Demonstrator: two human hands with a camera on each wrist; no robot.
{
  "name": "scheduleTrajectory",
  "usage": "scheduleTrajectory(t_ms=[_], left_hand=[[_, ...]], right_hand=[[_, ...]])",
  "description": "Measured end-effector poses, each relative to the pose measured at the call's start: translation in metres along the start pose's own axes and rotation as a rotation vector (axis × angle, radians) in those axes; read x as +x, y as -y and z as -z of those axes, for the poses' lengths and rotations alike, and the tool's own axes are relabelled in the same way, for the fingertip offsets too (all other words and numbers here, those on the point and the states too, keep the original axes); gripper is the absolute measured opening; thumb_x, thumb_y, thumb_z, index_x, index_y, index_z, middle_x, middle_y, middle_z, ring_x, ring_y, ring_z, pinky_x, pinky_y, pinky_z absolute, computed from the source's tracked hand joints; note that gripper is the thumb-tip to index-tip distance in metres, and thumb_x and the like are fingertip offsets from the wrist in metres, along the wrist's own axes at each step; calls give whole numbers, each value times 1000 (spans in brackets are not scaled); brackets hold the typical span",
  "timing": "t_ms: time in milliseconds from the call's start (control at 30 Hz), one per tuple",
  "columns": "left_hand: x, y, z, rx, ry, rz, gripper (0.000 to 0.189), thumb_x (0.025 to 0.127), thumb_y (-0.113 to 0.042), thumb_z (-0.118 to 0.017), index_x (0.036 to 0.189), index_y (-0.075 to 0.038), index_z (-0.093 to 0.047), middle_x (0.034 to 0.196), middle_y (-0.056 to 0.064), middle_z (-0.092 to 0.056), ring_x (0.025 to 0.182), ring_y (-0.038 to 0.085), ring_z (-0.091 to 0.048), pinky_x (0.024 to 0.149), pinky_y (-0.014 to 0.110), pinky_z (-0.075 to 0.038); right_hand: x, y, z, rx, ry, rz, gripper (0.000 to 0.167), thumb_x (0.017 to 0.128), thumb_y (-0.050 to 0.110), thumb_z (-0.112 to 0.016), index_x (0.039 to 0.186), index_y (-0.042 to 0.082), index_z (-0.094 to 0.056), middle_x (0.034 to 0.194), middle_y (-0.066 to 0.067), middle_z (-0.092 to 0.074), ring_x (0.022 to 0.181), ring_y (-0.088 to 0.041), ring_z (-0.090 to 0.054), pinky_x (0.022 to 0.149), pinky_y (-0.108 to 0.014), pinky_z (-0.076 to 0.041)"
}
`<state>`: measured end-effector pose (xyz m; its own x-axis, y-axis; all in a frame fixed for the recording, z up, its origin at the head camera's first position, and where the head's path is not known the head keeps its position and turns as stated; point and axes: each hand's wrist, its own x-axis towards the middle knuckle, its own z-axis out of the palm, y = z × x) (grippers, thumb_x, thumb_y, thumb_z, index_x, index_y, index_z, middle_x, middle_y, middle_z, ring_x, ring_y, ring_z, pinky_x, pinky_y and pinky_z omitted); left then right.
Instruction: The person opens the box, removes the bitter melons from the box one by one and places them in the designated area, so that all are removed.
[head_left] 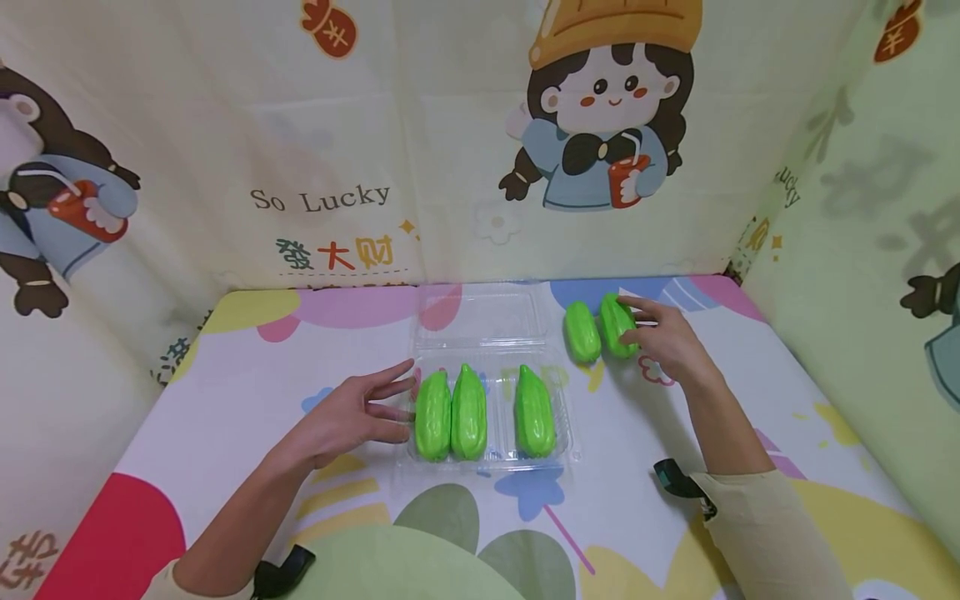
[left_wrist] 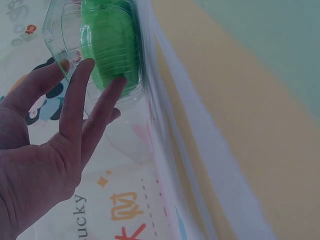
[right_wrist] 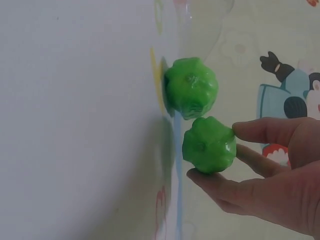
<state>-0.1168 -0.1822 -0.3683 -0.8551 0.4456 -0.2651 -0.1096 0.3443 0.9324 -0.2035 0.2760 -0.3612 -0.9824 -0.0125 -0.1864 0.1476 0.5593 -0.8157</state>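
My right hand (head_left: 670, 340) pinches a green ridged toy gourd (head_left: 615, 327) between thumb and fingers at the back right. In the right wrist view this gourd (right_wrist: 209, 145) shows end-on, with a gap between it and the table. Just left of it lies another green gourd (head_left: 582, 332). A clear plastic clamshell box (head_left: 498, 461) stands open in the middle, holding two gourds (head_left: 451, 414) side by side at its left and one (head_left: 535, 413) at its right. My left hand (head_left: 356, 414) has its fingers spread, fingertips right at the box's left wall.
The box's hinged lid (head_left: 480, 321) lies folded back toward the rear wall. Printed cloth (head_left: 450, 150) hangs behind and on both sides. A patterned cloth (head_left: 247, 400) covers the table. Between the gourds in the box is a bare space.
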Motion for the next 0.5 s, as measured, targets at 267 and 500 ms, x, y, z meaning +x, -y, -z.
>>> scheduleTrajectory(t_ms=[267, 500], left_hand=[[0, -1, 0, -1, 1, 3, 95, 89, -5, -80, 167, -18, -27, 166, 16, -39, 120, 32, -71, 89, 36, -60], [0, 1, 0, 6, -2, -1, 95, 88, -5, -80, 167, -17, -27, 166, 17, -39, 120, 32, -71, 89, 36, -60]], right_hand=[[5, -5, -2, -30, 6, 6, 72, 94, 10, -68, 161, 17, -42, 159, -30, -42, 142, -46, -47, 97, -43, -51], [7, -8, -5, -52, 12, -2, 74, 93, 10, -69, 161, 15, -42, 159, -30, -43, 145, -46, -44, 96, -39, -48]])
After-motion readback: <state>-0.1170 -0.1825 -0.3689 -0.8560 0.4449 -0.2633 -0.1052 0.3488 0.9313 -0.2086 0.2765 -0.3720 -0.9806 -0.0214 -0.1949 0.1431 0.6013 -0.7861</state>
